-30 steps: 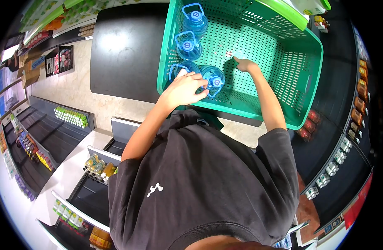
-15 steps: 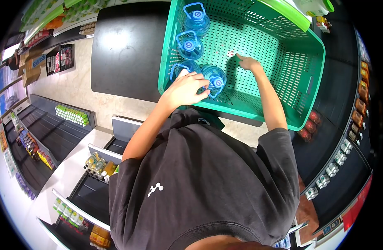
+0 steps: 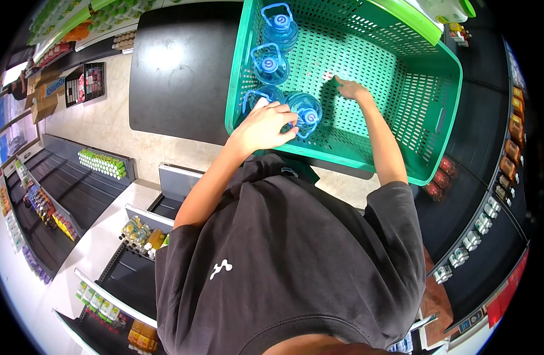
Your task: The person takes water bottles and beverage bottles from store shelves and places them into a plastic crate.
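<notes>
Inside the green basket (image 3: 451,127), several blue-tinted water bottles with looped handles line the left side. One bottle (image 3: 280,32) is at the far left, another (image 3: 270,66) below it. My left hand (image 3: 265,125) is over the basket's near-left corner, fingers bent and partly apart, between a partly covered bottle (image 3: 272,93) and the near bottle (image 3: 307,112). Whether it touches either bottle is unclear; no held object shows. My right hand (image 3: 351,90) is above the perforated basket bottom, index finger extended and pointing toward small pale marks, holding nothing.
The basket rests on a dark table (image 3: 180,74). A black crate (image 3: 85,84) and cardboard boxes (image 3: 44,97) are at the far left. Shelves of goods (image 3: 100,164) stand left and right. Red items (image 3: 442,177) lie beside the basket's near-right corner.
</notes>
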`<state>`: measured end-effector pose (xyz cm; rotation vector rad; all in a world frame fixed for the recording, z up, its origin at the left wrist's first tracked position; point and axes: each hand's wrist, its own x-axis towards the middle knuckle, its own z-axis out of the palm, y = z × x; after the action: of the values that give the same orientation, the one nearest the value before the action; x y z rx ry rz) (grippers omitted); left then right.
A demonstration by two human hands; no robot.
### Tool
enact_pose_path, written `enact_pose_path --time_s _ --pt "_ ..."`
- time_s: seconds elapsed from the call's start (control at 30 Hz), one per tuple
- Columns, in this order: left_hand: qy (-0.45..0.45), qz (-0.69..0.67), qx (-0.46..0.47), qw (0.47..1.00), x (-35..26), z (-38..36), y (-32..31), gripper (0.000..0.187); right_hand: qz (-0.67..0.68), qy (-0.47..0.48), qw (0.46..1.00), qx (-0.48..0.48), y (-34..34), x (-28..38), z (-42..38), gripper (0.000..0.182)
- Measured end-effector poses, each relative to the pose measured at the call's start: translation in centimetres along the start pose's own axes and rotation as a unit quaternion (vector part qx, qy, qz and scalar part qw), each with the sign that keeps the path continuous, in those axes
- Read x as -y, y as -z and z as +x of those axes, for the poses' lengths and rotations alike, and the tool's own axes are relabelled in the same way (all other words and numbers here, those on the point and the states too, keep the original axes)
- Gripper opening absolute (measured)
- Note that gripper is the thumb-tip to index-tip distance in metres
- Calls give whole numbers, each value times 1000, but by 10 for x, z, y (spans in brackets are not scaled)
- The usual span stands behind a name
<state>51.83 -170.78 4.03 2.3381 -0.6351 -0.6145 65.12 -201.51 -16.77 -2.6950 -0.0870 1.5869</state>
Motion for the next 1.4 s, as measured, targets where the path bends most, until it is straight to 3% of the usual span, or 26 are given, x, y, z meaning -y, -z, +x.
enact_pose_path --time_s 0.57,1.1,1.17,1.4 --pt "-10 1 -17 1000 1 -1 -2 19 19 23 999 17 -1 2 -13 67" --pt "-12 4 -17 1000 0 0 0 17 1 15 1000 5 -7 -3 -1 70" --pt "-12 6 -15 1000 -1 0 0 17 3 6 1000 15 -3 1 -9 78" --pt "-11 3 -20 1000 -1 0 -2 16 40 -21 999 11 0 6 -1 72"
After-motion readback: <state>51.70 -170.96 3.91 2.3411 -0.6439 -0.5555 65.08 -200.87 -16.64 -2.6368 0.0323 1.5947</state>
